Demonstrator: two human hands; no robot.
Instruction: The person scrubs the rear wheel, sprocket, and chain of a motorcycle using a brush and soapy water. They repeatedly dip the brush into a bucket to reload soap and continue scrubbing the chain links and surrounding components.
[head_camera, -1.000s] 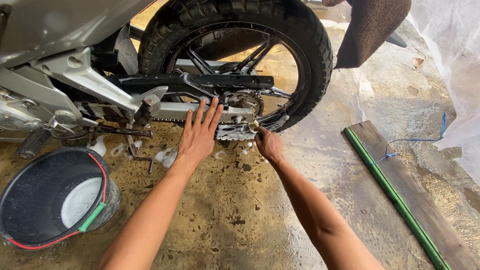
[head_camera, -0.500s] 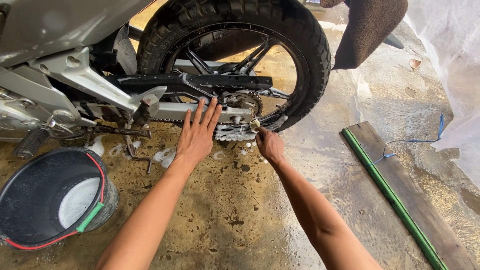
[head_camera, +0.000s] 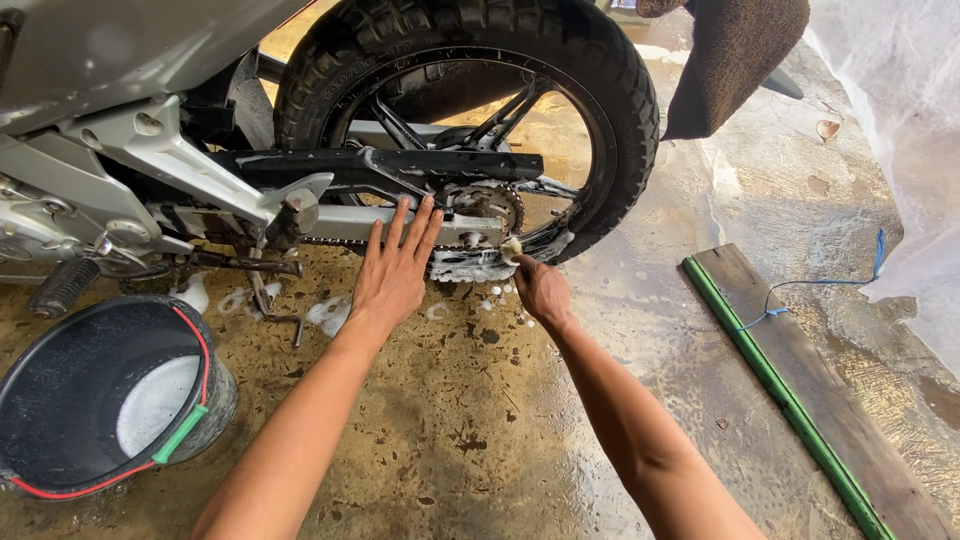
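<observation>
The chain (head_camera: 420, 243) runs roughly level along the swingarm (head_camera: 400, 222), from the engine side on the left to the rear sprocket (head_camera: 490, 205) on the right; its long axis lies left to right across the view, low on the motorcycle. Soap foam (head_camera: 470, 268) clings beneath it near the sprocket. The right hand (head_camera: 541, 290) is clenched around a small brush (head_camera: 511, 248), its tip touching the chain just below the sprocket. The left hand (head_camera: 392, 272) is released, fingers spread flat against the swingarm and chain, holding nothing. Both hands lie just below the chain; the right is nearer the sprocket end. The rear tyre (head_camera: 620, 110) stands behind. A black bucket (head_camera: 60, 370) sits on the wet floor (head_camera: 480, 430) at left, a plank (head_camera: 800, 370) at right.
</observation>
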